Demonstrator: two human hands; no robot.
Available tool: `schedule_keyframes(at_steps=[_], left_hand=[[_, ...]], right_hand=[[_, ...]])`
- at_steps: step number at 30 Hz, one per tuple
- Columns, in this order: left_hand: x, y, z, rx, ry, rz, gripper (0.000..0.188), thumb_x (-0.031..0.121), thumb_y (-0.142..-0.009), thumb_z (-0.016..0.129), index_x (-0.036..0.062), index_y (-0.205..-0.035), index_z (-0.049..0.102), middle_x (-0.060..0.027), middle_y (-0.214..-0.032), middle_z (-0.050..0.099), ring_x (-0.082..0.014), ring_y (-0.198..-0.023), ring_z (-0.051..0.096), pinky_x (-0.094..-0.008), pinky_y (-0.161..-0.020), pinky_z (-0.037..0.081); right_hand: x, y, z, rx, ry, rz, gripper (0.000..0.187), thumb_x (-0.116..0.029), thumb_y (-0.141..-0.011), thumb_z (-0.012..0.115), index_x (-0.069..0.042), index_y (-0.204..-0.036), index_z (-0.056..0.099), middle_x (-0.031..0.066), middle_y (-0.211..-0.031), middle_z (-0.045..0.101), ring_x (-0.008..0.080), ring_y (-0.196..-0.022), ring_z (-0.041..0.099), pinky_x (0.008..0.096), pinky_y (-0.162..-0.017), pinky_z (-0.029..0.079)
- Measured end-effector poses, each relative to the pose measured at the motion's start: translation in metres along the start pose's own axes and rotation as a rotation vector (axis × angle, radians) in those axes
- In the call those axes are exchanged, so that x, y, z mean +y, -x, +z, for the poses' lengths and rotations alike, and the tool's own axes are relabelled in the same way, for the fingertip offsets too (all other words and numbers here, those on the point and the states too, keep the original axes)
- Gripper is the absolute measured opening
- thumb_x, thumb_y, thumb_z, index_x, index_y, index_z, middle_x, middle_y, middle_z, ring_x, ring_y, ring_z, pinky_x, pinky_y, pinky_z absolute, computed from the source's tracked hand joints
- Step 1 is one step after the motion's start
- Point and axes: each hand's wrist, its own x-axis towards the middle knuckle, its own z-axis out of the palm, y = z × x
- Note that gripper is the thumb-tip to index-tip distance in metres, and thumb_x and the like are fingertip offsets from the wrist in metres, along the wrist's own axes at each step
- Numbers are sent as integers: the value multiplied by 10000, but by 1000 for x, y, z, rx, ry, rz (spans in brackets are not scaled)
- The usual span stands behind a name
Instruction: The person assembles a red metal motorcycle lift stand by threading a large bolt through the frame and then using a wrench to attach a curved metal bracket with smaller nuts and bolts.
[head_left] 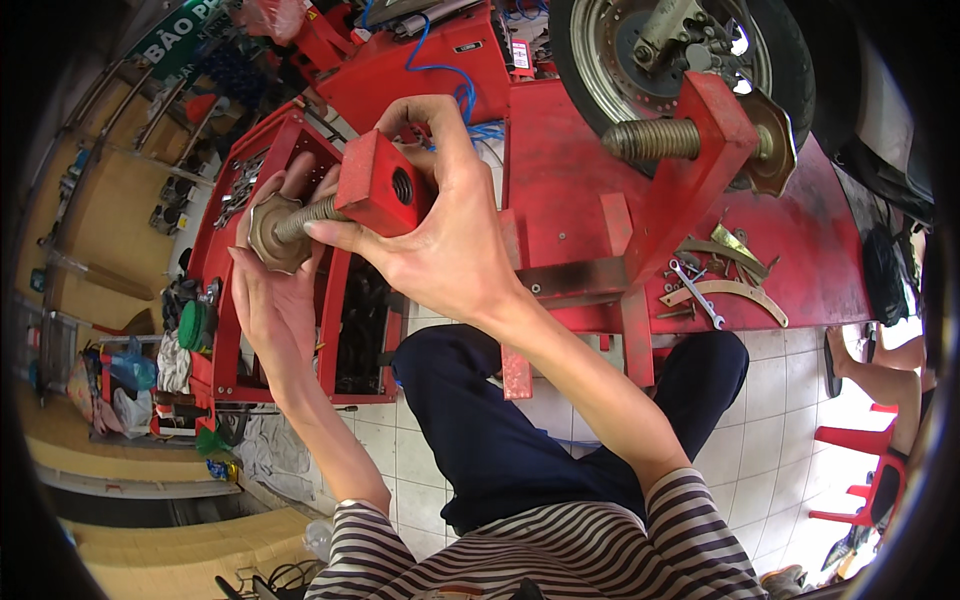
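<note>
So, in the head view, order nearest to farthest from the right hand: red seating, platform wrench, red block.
1. Red block, in the right hand's grip
2. Wrench, on the red platform, right
3. Red seating, far lower right

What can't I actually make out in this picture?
All in the head view:
Far end of the threaded screw: hidden by the red block, so its depth of insertion is unclear.
Tips of some right fingers: hidden behind that block.
Top of the wheel: cut off by the upper edge.
Small metal parts near the wrench: too small to identify.
Other person's upper body: lost past the dark right rim.
</note>
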Motion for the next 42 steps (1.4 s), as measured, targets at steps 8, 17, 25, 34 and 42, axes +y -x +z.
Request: schedule_keyframes(at_steps=[8,17,25,34,42], left_hand=[[6,3,-20,-120,-161,-113,591,456,-1049,379,-15,-1402,434,-124,-1224,602,-181,-985,636,-324,-808,554],[15,-5,-19,-120,-273,73,763,414,-840,757,-46,-1370,457,-220,-1234,624,-244,-1133,622,-367,-946,535],[4,-7,-27,-81,-157,83,745,299,-785,821,-50,-1349,480,-259,-1266,606,-268,-1132,634,-396,-989,520],[6,-8,-32,-93,-43,-7,836,346,-726,864,-54,-1349,475,-244,-1259,613,-273,-1115,646,-410,-945,558],[8,-9,-27,-57,-24,-45,904,382,-684,888,-65,-1349,470,-240,-1266,608,-272,-1101,654,-424,-914,580]], right_hand=[[-4,2,0,-33,-82,140,639,-72,-702,875,-18,-1124,398,147,-921,699,192,-856,700,329,-792,556],[-9,-3,-1,-34,-27,49,624,-227,-752,850,-33,-1144,405,126,-779,695,222,-665,697,328,-624,531],[-7,-6,1,-55,13,81,593,-220,-723,862,-12,-1127,481,134,-876,676,280,-883,701,394,-834,535],[-27,-13,-2,-152,172,224,494,-244,-715,839,-26,-1046,546,172,-887,694,334,-900,699,401,-835,532],[-17,-12,-2,-107,149,87,467,-225,-713,840,-42,-1028,549,151,-898,694,324,-891,699,398,-816,524]])
